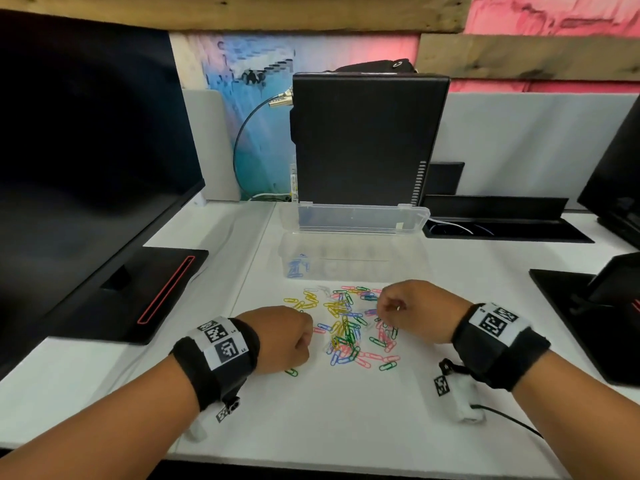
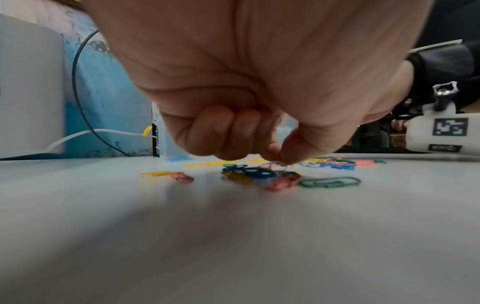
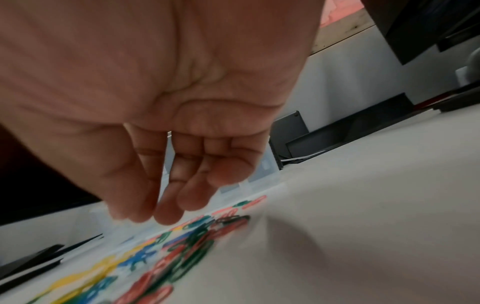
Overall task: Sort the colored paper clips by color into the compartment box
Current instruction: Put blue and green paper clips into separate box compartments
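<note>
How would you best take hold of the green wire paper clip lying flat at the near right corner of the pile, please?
Pinch the green wire paper clip across its two long sides at mid-length, coming from above on the near right. It lies flat on the white table, with bare surface there, and the right hand is nearest.

A dark monitor (image 1: 86,161) stands far left on the white counter (image 1: 311,420); a black computer tower (image 1: 367,140) stands upright at the far centre.
</note>
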A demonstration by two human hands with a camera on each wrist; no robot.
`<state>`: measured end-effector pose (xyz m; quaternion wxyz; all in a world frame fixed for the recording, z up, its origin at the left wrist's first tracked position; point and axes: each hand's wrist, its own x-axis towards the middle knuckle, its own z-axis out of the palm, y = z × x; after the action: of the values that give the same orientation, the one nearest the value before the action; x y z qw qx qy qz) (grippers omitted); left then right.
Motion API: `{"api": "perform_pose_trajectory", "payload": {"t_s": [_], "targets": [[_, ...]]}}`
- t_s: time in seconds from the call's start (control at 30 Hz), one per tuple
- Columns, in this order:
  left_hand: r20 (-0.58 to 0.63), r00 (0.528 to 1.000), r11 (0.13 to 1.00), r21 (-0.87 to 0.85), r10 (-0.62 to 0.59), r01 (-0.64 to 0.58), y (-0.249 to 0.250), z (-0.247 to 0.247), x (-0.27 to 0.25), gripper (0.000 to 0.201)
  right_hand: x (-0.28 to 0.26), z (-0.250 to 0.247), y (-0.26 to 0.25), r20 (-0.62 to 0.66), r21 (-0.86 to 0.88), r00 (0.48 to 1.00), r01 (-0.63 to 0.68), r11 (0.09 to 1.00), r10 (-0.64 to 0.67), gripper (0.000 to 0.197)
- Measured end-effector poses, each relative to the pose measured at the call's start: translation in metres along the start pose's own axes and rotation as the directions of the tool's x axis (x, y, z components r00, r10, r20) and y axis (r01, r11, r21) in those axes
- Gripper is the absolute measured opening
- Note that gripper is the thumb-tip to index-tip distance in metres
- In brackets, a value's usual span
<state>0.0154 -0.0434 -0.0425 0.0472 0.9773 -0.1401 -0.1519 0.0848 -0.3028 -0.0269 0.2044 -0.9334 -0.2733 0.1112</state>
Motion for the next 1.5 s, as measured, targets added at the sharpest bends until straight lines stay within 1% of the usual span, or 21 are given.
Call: {"api": "perform_pose_trajectory", "payload": {"t_s": [0.17, 0.3, 0.33, 0.4, 0.43, 0.5, 0.57, 0.67, 0.73, 0.8, 0.9, 0.97, 1.03, 1.1, 1.17, 1.23, 1.27, 1.3, 1.37, 1.43, 1.5], "targets": [[-0.036, 0.999, 0.995, -0.096, -0.026, 0.023, 0.003, -0.005, 0.0, 0.015, 0.001, 0.007, -0.005, 0.075, -0.104, 0.997, 0.044, 0.994, -0.036, 0.025], [-0.091, 0.996, 0.965, -0.264, -0.026, 0.001, -0.004, -0.021, 0.004, 0.013, 0.011, 0.002, -0.009, 0.123, -0.107, 0.992, 0.024, 0.994, -0.011, 0.023], [-0.082, 0.995, 0.916, -0.401, -0.055, 0.017, -0.009, -0.025, 0.007, 0.016, 0.013, 0.001, -0.01, 0.127, -0.11, 0.992, 0.019, 0.994, -0.005, 0.021], [-0.013, 0.991, 0.716, -0.693, -0.133, 0.087, -0.018, -0.033, 0.015, 0.021, 0.019, 0.002, -0.011, 0.144, -0.117, 0.99, 0.005, 0.993, 0.012, 0.017], [0.004, 0.986, 0.617, -0.779, -0.168, 0.109, -0.021, -0.038, 0.021, 0.021, 0.022, 0.003, -0.012, 0.152, -0.136, 0.988, 0.003, 0.991, 0.018, 0.013], [-0.04, 0.97, 0.524, -0.847, -0.239, 0.094, -0.024, -0.052, 0.035, 0.018, 0.027, 0.006, -0.014, 0.166, -0.193, 0.986, 0.001, 0.981, 0.032, 0.005], [-0.132, 0.943, 0.543, -0.838, -0.304, 0.058, -0.023, -0.069, 0.053, 0.016, 0.03, 0.008, -0.015, 0.184, -0.226, 0.981, -0.016, 0.974, 0.059, 0.005], [-0.248, 0.912, 0.712, -0.699, -0.328, 0.066, -0.019, -0.089, 0.081, 0.019, 0.03, 0.01, -0.018, 0.224, -0.303, 0.971, -0.016, 0.953, 0.088, 0.015], [-0.268, 0.914, 0.805, -0.586, -0.304, 0.095, -0.015, -0.096, 0.097, 0.02, 0.03, 0.011, -0.018, 0.226, -0.326, 0.97, -0.011, 0.945, 0.089, 0.022], [-0.253, 0.916, 0.821, -0.558, -0.312, 0.125, -0.012, -0.097, 0.109, 0.016, 0.029, 0.011, -0.017, 0.225, -0.292, 0.971, -0.012, 0.956, 0.08, 0.022], [-0.229, 0.915, 0.82, -0.549, -0.333, 0.161, -0.013, -0.097, 0.12, 0.02, 0.025, 0.009, -0.01, 0.186, -0.165, 0.982, -0.013, 0.986, 0.044, 0.009], [-0.204, 0.922, 0.815, -0.554, -0.329, 0.168, -0.016, -0.098, 0.122, 0.025, 0.02, 0.003, -0.001, 0.125, -0.017, 0.992, -0.017, 1.0, 0.019, 0.006], [-0.242, 0.927, 0.848, -0.514, -0.286, 0.128, -0.016, -0.101, 0.115, 0.022, 0.016, -0.004, 0.011, 0.052, 0.194, 0.999, -0.021, 0.981, 0.011, 0.007], [-0.385, 0.901, 0.919, -0.393, -0.202, 0.038, -0.016, -0.101, 0.102, 0.017, 0.013, -0.008, 0.02, -0.031, 0.496, 0.997, -0.051, 0.867, 0.076, 0.006], [-0.453, 0.888, 0.966, -0.256, -0.083, -0.04, -0.014, -0.096, 0.083, 0.015, 0.012, -0.011, 0.026, -0.043, 0.788, 0.979, -0.089, 0.609, 0.199, 0.011], [-0.343, 0.939, 0.99, -0.122, 0.026, -0.072, -0.011, -0.083, 0.07, 0.016, 0.012, -0.014, 0.03, -0.011, 0.923, 0.96, -0.098, 0.372, 0.278, 0.016], [-0.251, 0.967, 0.997, -0.052, 0.047, -0.062, -0.009, -0.074, 0.066, 0.019, 0.012, -0.015, 0.031, 0.017, 0.94, 0.951, -0.121, 0.319, 0.31, 0.022], [-0.165, 0.985, 0.999, 0.019, 0.039, -0.036, -0.009, -0.065, 0.065, 0.024, 0.013, -0.016, 0.032, 0.043, 0.935, 0.939, -0.158, 0.317, 0.34, 0.028], [-0.061, 0.997, 0.993, 0.105, -0.043, 0.05, -0.01, -0.047, 0.068, 0.034, 0.017, -0.017, 0.029, 0.06, 0.875, 0.917, -0.238, 0.422, 0.393, 0.03], [-0.037, 0.994, 0.988, 0.111, -0.105, 0.109, -0.013, -0.033, 0.072, 0.036, 0.021, -0.019, 0.022, 0.07, 0.759, 0.909, -0.316, 0.569, 0.412, 0.021], [-0.027, 0.992, 0.986, 0.104, -0.127, 0.129, -0.015, -0.026, 0.073, 0.036, 0.027, -0.022, 0.017, 0.066, 0.505, 0.927, -0.349, 0.79, 0.368, 0.022]]}}
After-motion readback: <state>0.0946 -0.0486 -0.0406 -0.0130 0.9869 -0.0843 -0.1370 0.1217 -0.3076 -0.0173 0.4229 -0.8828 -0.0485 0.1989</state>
